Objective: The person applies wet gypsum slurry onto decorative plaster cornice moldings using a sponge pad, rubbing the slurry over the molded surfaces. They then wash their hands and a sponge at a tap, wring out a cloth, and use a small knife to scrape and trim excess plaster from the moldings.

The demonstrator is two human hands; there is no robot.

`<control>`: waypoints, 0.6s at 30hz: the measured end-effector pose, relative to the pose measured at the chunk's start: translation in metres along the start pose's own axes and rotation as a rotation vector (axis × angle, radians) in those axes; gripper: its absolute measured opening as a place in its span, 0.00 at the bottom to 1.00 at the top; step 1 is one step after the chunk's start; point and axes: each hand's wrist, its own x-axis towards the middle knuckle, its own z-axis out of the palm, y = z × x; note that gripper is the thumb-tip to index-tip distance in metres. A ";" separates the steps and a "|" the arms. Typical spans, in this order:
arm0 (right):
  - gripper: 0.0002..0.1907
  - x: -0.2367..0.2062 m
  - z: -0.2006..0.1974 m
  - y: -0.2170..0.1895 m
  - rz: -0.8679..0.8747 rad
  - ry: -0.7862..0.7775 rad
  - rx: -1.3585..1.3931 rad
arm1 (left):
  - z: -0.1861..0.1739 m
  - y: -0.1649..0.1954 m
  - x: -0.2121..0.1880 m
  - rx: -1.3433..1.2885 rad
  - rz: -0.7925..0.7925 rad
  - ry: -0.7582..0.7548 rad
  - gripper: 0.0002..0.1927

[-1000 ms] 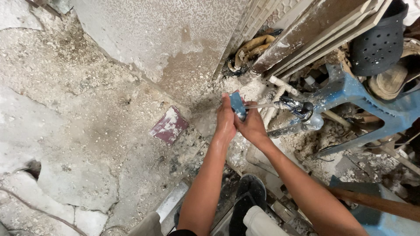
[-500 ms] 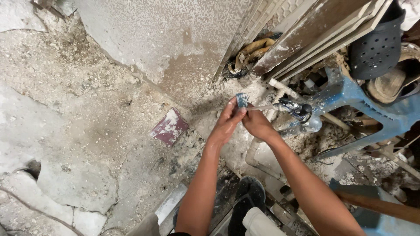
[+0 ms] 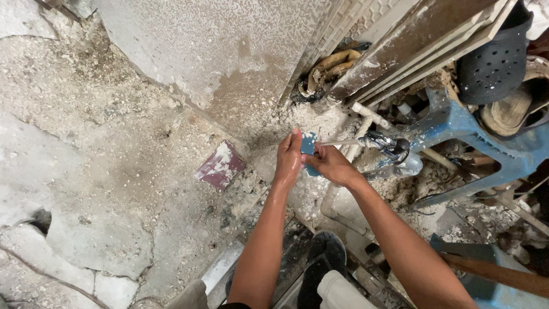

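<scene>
Both hands [image 3: 311,159] outstretched — fingers pinch blue piece [image 3: 309,144] (under tap [image 3: 389,146]).

A rough washing corner of a building under repair or construction

Cracked, dust-strewn grey concrete floor [image 3: 86,189] meets a stained plaster wall [image 3: 229,63]; a chrome tap on white plastic pipe [image 3: 389,146] runs water beside stacked dusty boards [image 3: 412,46], a blue plastic chair frame [image 3: 474,129], rubble and a loose maroon tile shard [image 3: 220,166].
</scene>
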 end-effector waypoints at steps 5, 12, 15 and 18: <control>0.08 0.009 -0.001 0.009 -0.284 -0.012 0.091 | -0.006 0.022 -0.011 0.109 0.141 -0.380 0.28; 0.09 0.008 0.000 0.005 -0.095 -0.038 -0.005 | 0.002 0.014 -0.006 0.218 0.212 -0.148 0.13; 0.11 0.006 0.002 -0.003 -0.056 -0.002 -0.105 | 0.012 0.007 -0.004 0.207 0.249 0.012 0.11; 0.19 0.003 0.007 -0.007 -0.144 0.153 -0.198 | 0.017 0.005 -0.003 0.000 0.200 0.166 0.12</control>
